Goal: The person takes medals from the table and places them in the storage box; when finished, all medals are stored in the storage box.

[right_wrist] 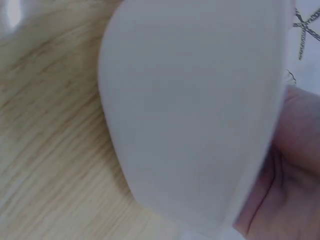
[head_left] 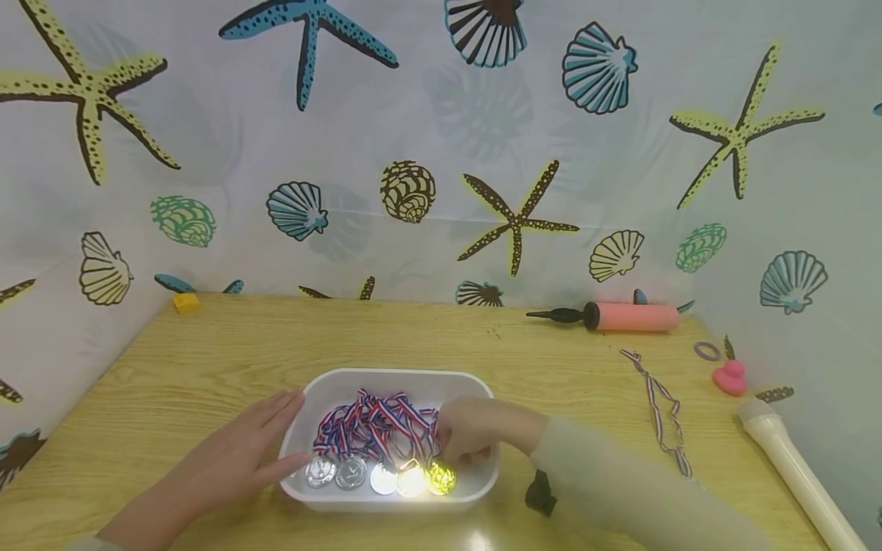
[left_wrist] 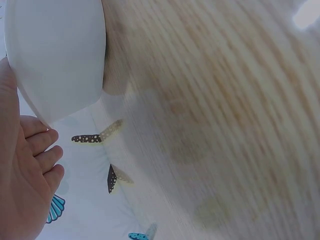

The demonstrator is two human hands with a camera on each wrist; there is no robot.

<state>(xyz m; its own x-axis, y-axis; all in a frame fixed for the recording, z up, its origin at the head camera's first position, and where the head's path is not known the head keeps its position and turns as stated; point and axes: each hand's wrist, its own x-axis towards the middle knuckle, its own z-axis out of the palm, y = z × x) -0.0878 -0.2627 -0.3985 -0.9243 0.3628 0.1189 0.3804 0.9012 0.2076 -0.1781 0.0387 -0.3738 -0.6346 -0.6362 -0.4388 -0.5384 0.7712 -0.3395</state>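
Observation:
In the head view a white plastic tub (head_left: 396,505) sits on the table. It holds a heap of red, white and blue medal ribbons (head_left: 375,421). Along its near side lie several medals, among them a silver medal (head_left: 351,472) and a gold medal (head_left: 441,478). My left hand (head_left: 237,444) rests against the tub's left end, fingers extended and thumb at the rim. Reaching over the right rim, my right hand (head_left: 472,428) is inside the tub with curled fingers at a ribbon above the gold medal. Its fingertips are partly hidden; the tub wall covers them in the right wrist view.
On the right lies another medal ribbon (head_left: 661,413), with a pink duck (head_left: 730,378), a purple ring (head_left: 707,351) and a pale tube (head_left: 792,467) beyond. A pink hand pump (head_left: 634,317) and a yellow block (head_left: 185,303) are at the back. Patterned curtain (head_left: 413,252) surrounds the table.

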